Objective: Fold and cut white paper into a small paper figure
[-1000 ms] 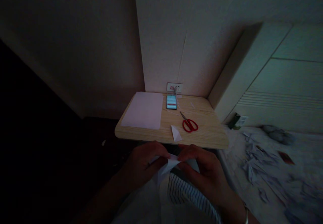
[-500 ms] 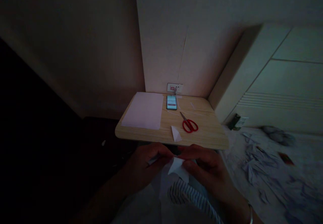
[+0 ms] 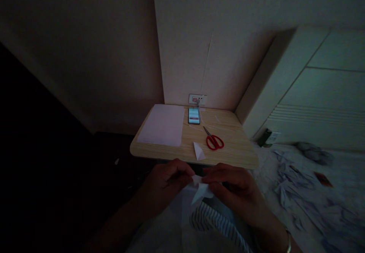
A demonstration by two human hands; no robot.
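Paper [image 3: 201,193] between fingers [image 3: 228,174], before table [image 3: 239,150], sheet [image 3: 161,125] on its left, phone [image 3: 194,115] behind scissors [image 3: 212,141], bed [image 3: 346,169] right

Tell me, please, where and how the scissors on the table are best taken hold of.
Best, I think, by the red handles, coming from the near right with the right hand, once it releases the white paper. The scissors lie flat on the table, handles on the near side and blades pointing toward the phone, so this approach should keep the hand off the tips.
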